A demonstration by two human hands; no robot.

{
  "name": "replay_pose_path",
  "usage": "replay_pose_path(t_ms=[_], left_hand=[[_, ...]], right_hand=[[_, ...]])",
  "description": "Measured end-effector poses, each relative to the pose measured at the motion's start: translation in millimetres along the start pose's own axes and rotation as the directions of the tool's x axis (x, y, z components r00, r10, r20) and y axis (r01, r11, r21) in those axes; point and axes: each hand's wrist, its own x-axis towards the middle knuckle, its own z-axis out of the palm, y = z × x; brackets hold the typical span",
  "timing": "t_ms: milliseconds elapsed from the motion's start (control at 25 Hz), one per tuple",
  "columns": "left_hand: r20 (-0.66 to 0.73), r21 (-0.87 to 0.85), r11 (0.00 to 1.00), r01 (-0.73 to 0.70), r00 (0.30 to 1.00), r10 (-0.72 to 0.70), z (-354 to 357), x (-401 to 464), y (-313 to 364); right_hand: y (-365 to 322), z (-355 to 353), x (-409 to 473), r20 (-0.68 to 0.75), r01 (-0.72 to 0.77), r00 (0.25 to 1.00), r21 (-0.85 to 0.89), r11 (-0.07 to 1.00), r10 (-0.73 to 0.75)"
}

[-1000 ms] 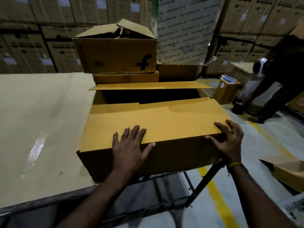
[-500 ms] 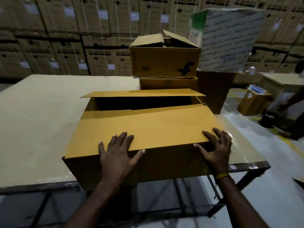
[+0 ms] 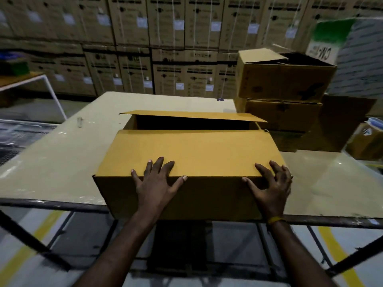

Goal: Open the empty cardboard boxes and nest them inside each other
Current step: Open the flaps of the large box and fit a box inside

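Straight ahead, a wall of stacked cartons (image 3: 165, 48) fills the background. Below it a pale counter (image 3: 62, 158) carries a large yellow cardboard box (image 3: 196, 154) at its near edge, the front face level with the metal rim. Its near top flap lies flat; the far flap (image 3: 192, 116) is raised, showing a dark gap. Bare counter lies to the box's left. Behind on the right, two brown boxes (image 3: 281, 94) sit stacked. The left hand (image 3: 158, 184) lies flat, fingers spread wide over the box's top front edge. The right hand (image 3: 271, 186) grips the front right corner, fingers slightly curled.
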Motion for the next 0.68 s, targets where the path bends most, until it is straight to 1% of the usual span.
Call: replay_pose_path(t_ms=[240, 320, 520, 680], left_hand=[[-0.027, -0.028, 0.998, 0.057, 0.998, -0.058, -14, 14, -58], [-0.027, -0.013, 0.998, 0.067, 0.997, -0.067, -16, 18, -70], [-0.058, 0.003, 0.999, 0.054, 0.997, -0.054, -12, 34, -86], [-0.123, 0.034, 0.999, 0.04, 0.992, -0.035, 2, 41, -106]], right_hand=[[-58, 43, -14, 0.044, 0.0, 0.999, 0.009, 1.0, -0.001], [-72, 56, -17, 0.047, 0.008, 0.999, 0.008, 1.0, -0.008], [-106, 90, -14, 0.059, 0.034, 0.998, 0.013, 0.999, -0.034], [-125, 119, -11, 0.018, 0.046, 0.999, 0.036, 0.998, -0.047]])
